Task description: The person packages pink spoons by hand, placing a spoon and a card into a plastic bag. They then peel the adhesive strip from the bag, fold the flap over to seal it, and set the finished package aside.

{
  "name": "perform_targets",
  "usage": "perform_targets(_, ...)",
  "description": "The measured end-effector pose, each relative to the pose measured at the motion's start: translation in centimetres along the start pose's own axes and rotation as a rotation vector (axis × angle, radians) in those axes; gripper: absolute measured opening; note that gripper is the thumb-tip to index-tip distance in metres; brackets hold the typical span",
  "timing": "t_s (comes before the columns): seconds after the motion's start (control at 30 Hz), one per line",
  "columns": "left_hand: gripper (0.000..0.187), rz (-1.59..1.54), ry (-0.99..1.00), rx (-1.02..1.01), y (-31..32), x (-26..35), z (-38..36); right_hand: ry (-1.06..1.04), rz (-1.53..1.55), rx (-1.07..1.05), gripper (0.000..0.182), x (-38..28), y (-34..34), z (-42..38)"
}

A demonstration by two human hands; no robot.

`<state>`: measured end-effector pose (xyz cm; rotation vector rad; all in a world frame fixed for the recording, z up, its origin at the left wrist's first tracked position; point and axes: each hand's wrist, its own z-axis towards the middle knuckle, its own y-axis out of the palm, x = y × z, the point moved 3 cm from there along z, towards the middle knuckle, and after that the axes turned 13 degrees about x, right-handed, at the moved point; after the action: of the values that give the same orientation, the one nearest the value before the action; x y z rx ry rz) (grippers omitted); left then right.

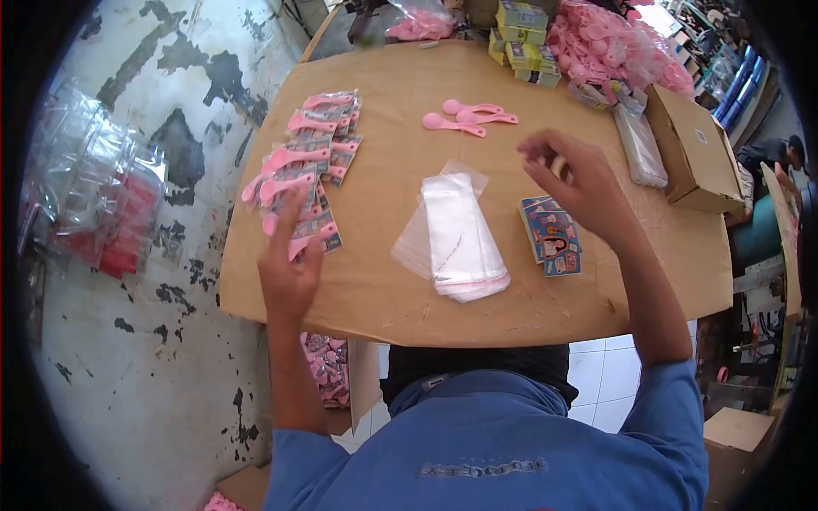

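Note:
My left hand (291,277) is over the near end of the packed pink spoons (294,159), its fingers apart and nothing seen in them. Those spoons lie in clear bags with printed cards, overlapping at the table's left. My right hand (579,179) hovers above a stack of blue printed cards (552,237), its fingers loosely bent and apart, holding nothing visible. Between the hands rests a pile of clear plastic bags (464,238), some fanned askew. Beyond it lie 3 loose pink spoons (456,125).
The brown-covered table (375,289) has a cardboard box (694,149) on its right, with a wrapped bundle of bags (641,145) alongside. Yellow card stacks (521,38) and a large bag of pink spoons (596,43) stand at the back. Another person (771,157) is at far right.

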<state>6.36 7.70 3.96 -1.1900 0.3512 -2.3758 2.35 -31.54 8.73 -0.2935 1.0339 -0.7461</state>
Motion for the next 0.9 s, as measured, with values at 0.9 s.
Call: perform_targets(0.9,0.032,-0.086,-0.287,-0.241,6.0,3.4,-3.1,-0.247,-0.163,-0.2,0.037,11.2,4.1,2.0)
